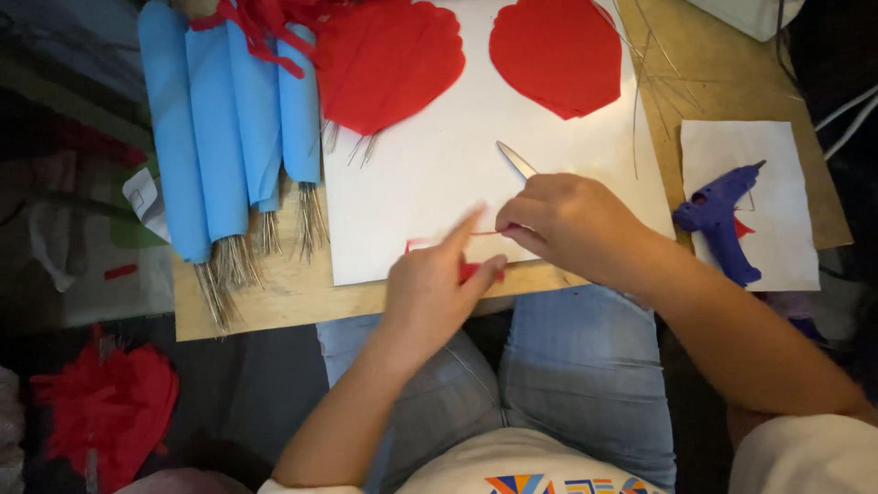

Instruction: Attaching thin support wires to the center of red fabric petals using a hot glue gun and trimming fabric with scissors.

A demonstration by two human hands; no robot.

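Red paper strip (457, 256): pinched between both my hands at the near edge of the white sheet (430, 192). My left hand (430, 293) grips it between thumb and curled fingers, index finger raised. My right hand (567, 224) is clenched around scissors (515, 158), whose blade tip points away from me. On the wooden board (293, 293), blue paper rolls (219, 128) wrap bundles of straw-like stems. Two red paper shapes (553, 55) lie farther off; a blue glue gun (722, 220) rests to my right.
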